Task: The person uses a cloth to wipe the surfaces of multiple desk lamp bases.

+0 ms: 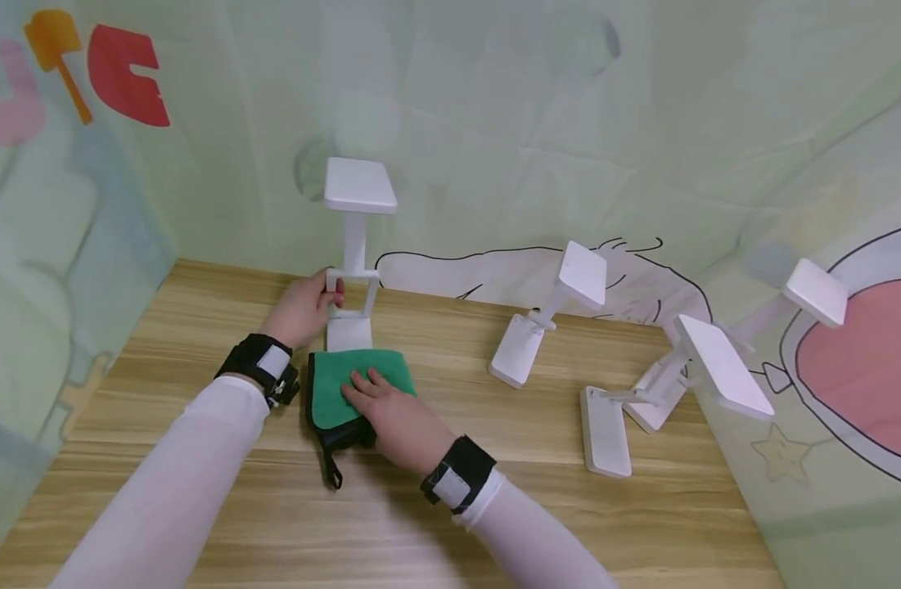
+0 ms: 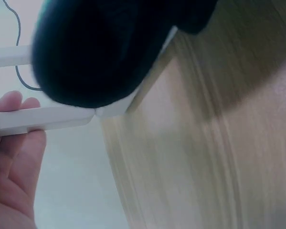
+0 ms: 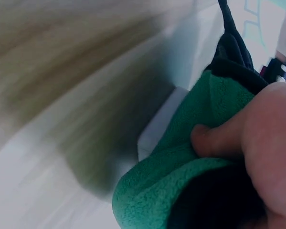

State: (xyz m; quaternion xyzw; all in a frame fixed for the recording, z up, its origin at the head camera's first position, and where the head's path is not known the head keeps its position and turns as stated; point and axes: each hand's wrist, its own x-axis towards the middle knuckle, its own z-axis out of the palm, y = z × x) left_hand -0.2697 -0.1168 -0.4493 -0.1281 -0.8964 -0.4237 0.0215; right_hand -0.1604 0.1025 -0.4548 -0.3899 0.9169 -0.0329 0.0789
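A white folding phone stand (image 1: 354,241) rises near the table's back edge. My left hand (image 1: 303,307) grips one side bar of its frame, thumb and fingers on opposite faces of the bar (image 2: 42,119) in the left wrist view. My right hand (image 1: 409,429) holds a folded green cloth (image 1: 332,397) with black edging and a loop, laid over the front of the stand's base. In the right wrist view my thumb (image 3: 217,140) digs into the cloth's fold, and a white corner of the base (image 3: 157,126) shows beneath. The cloth hides most of the base.
To the right stand more white phone stands: one in the middle (image 1: 520,348), one at the front right (image 1: 606,433) and another close behind it (image 1: 652,397). A printed curtain (image 1: 494,123) hangs behind the wood-grain table (image 1: 273,523).
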